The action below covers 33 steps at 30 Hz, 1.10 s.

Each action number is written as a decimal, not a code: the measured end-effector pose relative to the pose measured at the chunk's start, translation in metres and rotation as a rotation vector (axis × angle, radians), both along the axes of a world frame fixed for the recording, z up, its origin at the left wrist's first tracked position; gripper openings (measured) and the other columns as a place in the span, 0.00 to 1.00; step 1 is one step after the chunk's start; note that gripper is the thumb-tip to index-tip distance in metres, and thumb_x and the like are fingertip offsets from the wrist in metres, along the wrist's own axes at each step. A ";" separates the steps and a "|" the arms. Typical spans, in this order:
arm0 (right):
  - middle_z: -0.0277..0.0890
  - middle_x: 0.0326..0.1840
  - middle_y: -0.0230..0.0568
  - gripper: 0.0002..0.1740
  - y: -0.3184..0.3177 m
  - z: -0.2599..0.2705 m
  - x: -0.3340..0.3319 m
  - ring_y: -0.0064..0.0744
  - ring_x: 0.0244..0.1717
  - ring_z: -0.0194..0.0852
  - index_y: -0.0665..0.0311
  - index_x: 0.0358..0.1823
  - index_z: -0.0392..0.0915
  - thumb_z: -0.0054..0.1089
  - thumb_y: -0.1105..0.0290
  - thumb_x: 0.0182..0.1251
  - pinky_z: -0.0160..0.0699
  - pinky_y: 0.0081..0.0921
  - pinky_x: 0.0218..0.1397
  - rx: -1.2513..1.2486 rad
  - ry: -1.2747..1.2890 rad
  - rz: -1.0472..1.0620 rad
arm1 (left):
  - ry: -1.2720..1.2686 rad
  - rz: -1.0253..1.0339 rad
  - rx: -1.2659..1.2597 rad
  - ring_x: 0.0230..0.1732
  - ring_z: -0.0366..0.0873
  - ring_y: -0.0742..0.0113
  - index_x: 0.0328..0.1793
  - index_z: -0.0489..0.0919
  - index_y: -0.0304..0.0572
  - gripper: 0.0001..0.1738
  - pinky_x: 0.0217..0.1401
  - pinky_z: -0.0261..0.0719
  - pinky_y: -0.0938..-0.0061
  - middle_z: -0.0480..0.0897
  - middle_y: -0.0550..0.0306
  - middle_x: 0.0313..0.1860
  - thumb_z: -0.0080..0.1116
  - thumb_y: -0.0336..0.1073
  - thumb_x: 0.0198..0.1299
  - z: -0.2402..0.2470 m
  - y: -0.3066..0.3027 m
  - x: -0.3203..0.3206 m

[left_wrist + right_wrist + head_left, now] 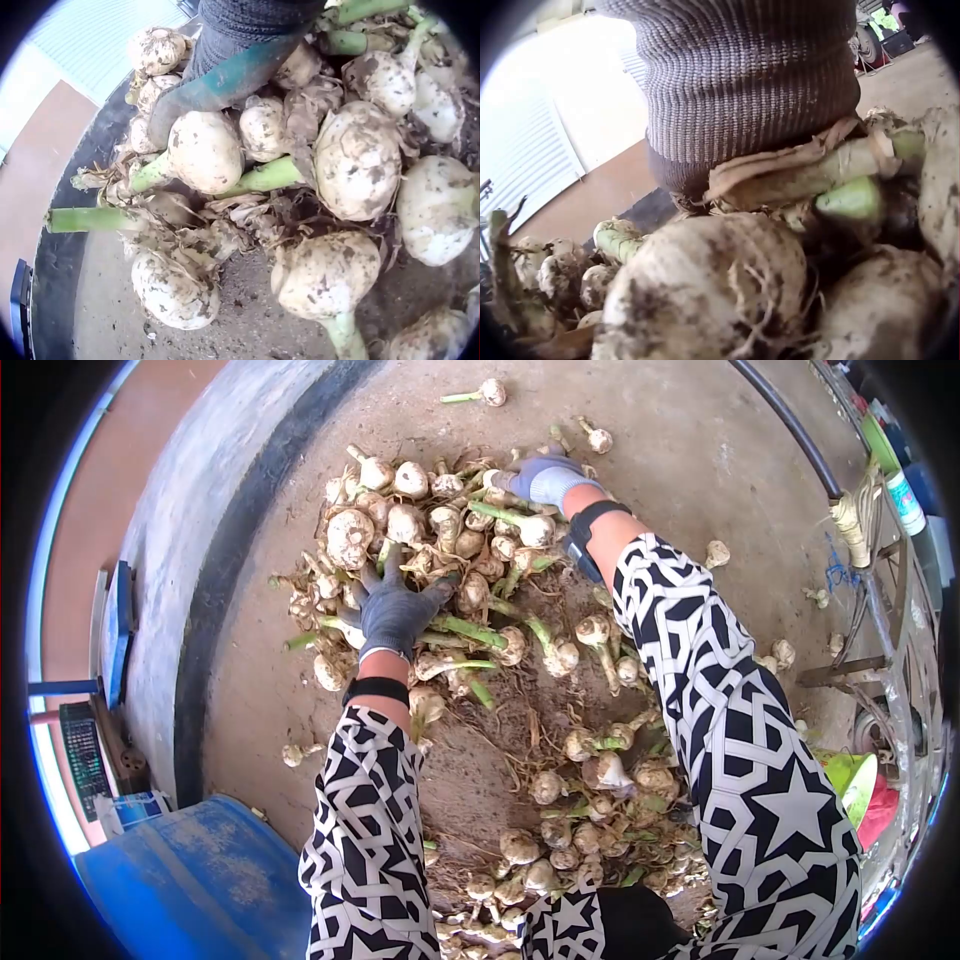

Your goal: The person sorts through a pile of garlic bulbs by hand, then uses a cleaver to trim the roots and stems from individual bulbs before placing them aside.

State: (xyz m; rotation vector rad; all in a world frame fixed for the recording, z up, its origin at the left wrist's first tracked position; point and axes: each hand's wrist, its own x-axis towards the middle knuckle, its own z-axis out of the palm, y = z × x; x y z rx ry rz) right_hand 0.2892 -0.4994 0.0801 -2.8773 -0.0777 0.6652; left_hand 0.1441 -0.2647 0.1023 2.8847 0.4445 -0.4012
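Observation:
A heap of garlic bulbs (405,523), soil-stained and white with cut green stems, lies on the concrete floor. My left hand (395,610), in a dark grey glove, rests on the heap's left part with its fingers spread among the bulbs. In the left wrist view a gloved finger (217,79) reaches down beside a round garlic bulb (205,152). At the heap's far right edge my right hand (548,478), in a lighter grey glove, lies over bulbs and stems, pointing left. The right wrist view shows its ribbed glove (750,90) behind a large bulb (705,285); the fingertips are hidden there.
More garlic bulbs (585,830) lie nearer my body, between the patterned sleeves. Single bulbs (492,392) are scattered around the heap. A blue barrel (200,880) stands at lower left, beside a low curved wall (235,510). A metal frame (890,650) stands on the right.

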 end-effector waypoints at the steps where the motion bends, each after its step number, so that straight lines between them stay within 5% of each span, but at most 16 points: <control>1: 0.50 0.82 0.44 0.40 0.001 0.006 -0.013 0.57 0.80 0.48 0.54 0.75 0.63 0.31 0.36 0.73 0.42 0.54 0.81 -0.005 -0.018 0.014 | -0.005 0.005 -0.008 0.83 0.41 0.39 0.81 0.56 0.70 0.54 0.80 0.28 0.38 0.49 0.42 0.83 0.68 0.66 0.49 0.002 -0.002 -0.003; 3: 0.45 0.83 0.48 0.42 0.003 -0.013 -0.029 0.55 0.79 0.51 0.55 0.74 0.65 0.28 0.33 0.72 0.46 0.51 0.81 0.075 -0.011 -0.029 | 0.066 -0.075 -0.011 0.82 0.43 0.38 0.79 0.62 0.68 0.49 0.80 0.29 0.40 0.50 0.42 0.82 0.67 0.65 0.51 0.011 -0.005 -0.008; 5: 0.66 0.74 0.40 0.41 0.004 0.002 -0.085 0.51 0.82 0.38 0.50 0.66 0.76 0.27 0.30 0.72 0.39 0.52 0.82 0.122 -0.031 0.073 | 0.094 -0.212 0.114 0.81 0.47 0.40 0.74 0.69 0.69 0.42 0.82 0.27 0.45 0.51 0.43 0.81 0.67 0.63 0.53 -0.013 0.009 -0.025; 9: 0.69 0.71 0.41 0.33 -0.003 0.008 -0.193 0.50 0.79 0.45 0.47 0.65 0.77 0.37 0.36 0.73 0.49 0.49 0.80 0.199 -0.103 0.176 | 0.048 -0.421 0.061 0.80 0.50 0.41 0.71 0.72 0.69 0.46 0.83 0.31 0.43 0.53 0.43 0.80 0.74 0.65 0.43 0.001 0.009 -0.118; 13: 0.54 0.80 0.41 0.30 -0.020 0.025 -0.291 0.50 0.79 0.44 0.48 0.66 0.73 0.42 0.40 0.72 0.47 0.50 0.81 0.269 0.135 0.269 | 0.205 -0.498 -0.051 0.82 0.42 0.39 0.70 0.74 0.62 0.53 0.81 0.45 0.43 0.51 0.38 0.80 0.81 0.63 0.32 0.008 0.000 -0.233; 17: 0.57 0.76 0.55 0.35 -0.027 0.073 -0.364 0.58 0.78 0.47 0.49 0.68 0.70 0.42 0.34 0.70 0.68 0.54 0.71 0.065 0.364 0.491 | 0.166 -0.470 -0.380 0.82 0.37 0.35 0.67 0.76 0.55 0.47 0.81 0.45 0.43 0.52 0.36 0.79 0.79 0.58 0.37 0.003 0.004 -0.322; 18: 0.65 0.71 0.53 0.33 -0.035 0.077 -0.386 0.56 0.74 0.59 0.52 0.69 0.69 0.48 0.41 0.70 0.76 0.44 0.66 0.013 0.247 0.529 | 0.136 -0.491 -0.360 0.81 0.41 0.33 0.66 0.77 0.53 0.43 0.81 0.48 0.46 0.51 0.34 0.78 0.79 0.51 0.40 0.028 -0.002 -0.327; 19: 0.65 0.71 0.53 0.33 -0.046 0.079 -0.389 0.56 0.74 0.59 0.52 0.69 0.69 0.48 0.41 0.70 0.76 0.44 0.66 0.013 0.244 0.540 | 0.132 -0.481 -0.358 0.81 0.41 0.33 0.66 0.77 0.53 0.43 0.81 0.48 0.46 0.51 0.34 0.78 0.79 0.51 0.40 0.042 0.001 -0.331; 21: 0.79 0.53 0.53 0.31 -0.062 0.083 -0.387 0.53 0.58 0.78 0.54 0.64 0.73 0.51 0.42 0.68 0.80 0.35 0.59 0.256 0.559 0.466 | 0.366 -0.533 -0.604 0.80 0.49 0.36 0.66 0.76 0.53 0.41 0.79 0.57 0.51 0.52 0.37 0.79 0.78 0.47 0.43 0.058 0.020 -0.337; 22: 0.82 0.47 0.50 0.29 -0.065 0.088 -0.376 0.49 0.50 0.81 0.54 0.61 0.75 0.52 0.43 0.68 0.81 0.33 0.56 0.326 0.557 0.507 | 0.367 -0.528 -0.736 0.73 0.66 0.43 0.64 0.79 0.52 0.33 0.72 0.70 0.54 0.63 0.38 0.74 0.75 0.43 0.48 0.065 0.032 -0.330; 23: 0.85 0.41 0.46 0.27 -0.069 0.092 -0.364 0.46 0.43 0.85 0.54 0.58 0.77 0.53 0.44 0.68 0.82 0.31 0.53 0.393 0.553 0.544 | 0.284 -0.562 -0.929 0.59 0.80 0.53 0.61 0.81 0.47 0.26 0.61 0.80 0.59 0.81 0.44 0.56 0.71 0.43 0.56 0.073 0.041 -0.315; 25: 0.86 0.40 0.40 0.19 -0.067 0.096 -0.347 0.40 0.39 0.85 0.54 0.52 0.81 0.53 0.51 0.70 0.83 0.33 0.48 0.616 0.252 0.402 | 0.364 -0.259 -1.135 0.45 0.85 0.60 0.58 0.82 0.38 0.22 0.53 0.83 0.66 0.87 0.51 0.40 0.65 0.44 0.64 0.076 0.083 -0.291; 27: 0.86 0.39 0.40 0.17 -0.054 0.095 -0.313 0.38 0.40 0.85 0.54 0.51 0.82 0.54 0.55 0.71 0.82 0.36 0.47 0.644 0.018 0.364 | 0.097 -0.004 -0.701 0.41 0.84 0.63 0.56 0.81 0.31 0.22 0.50 0.82 0.69 0.87 0.54 0.36 0.61 0.44 0.68 0.083 0.104 -0.256; 28: 0.86 0.42 0.41 0.18 -0.044 0.106 -0.296 0.38 0.42 0.85 0.55 0.53 0.81 0.55 0.54 0.71 0.82 0.35 0.50 0.501 -0.051 0.427 | -0.115 0.053 -0.654 0.42 0.83 0.64 0.56 0.81 0.31 0.20 0.50 0.81 0.72 0.87 0.53 0.38 0.60 0.41 0.68 0.077 0.116 -0.238; 31: 0.85 0.48 0.44 0.20 -0.018 0.094 -0.260 0.40 0.48 0.85 0.58 0.55 0.80 0.58 0.53 0.70 0.81 0.33 0.56 0.718 -0.009 0.252 | -0.559 0.277 -0.414 0.47 0.81 0.64 0.59 0.80 0.35 0.19 0.53 0.77 0.74 0.85 0.48 0.45 0.59 0.41 0.69 -0.023 0.206 -0.186; 33: 0.84 0.50 0.44 0.21 0.002 0.096 -0.243 0.39 0.50 0.84 0.58 0.56 0.79 0.58 0.53 0.70 0.80 0.33 0.58 0.663 -0.061 0.271 | -0.493 0.387 -0.375 0.49 0.80 0.63 0.60 0.79 0.38 0.20 0.54 0.76 0.72 0.85 0.48 0.48 0.59 0.42 0.68 -0.070 0.223 -0.158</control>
